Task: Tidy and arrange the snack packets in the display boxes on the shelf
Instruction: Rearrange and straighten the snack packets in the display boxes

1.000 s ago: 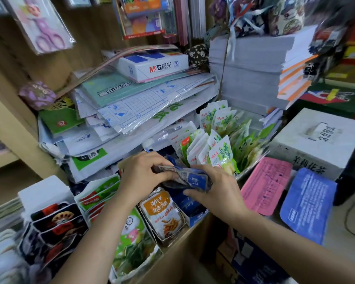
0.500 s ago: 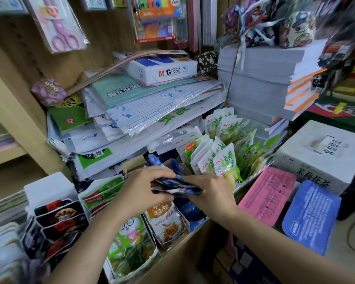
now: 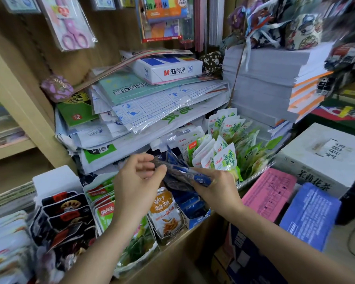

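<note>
Several flat blue packets (image 3: 180,175) (crinkly, glossy)

Both bare forearms reach in from below and converge at centre. The left hand (image 3: 138,181) pinches one end of the blue packets (image 3: 178,173) between thumb and curled fingers. The right hand (image 3: 215,186) grips the other end, its back facing up.

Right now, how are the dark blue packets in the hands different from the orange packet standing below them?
The dark blue shiny snack packets are a bunch lying sideways, held up between the left hand and the right hand. The orange-and-white snack packet stands upright in its small cardboard box, and no hand touches it. The blue ones look dark, while the orange one is bright. Both are shiny pouches.
</note>
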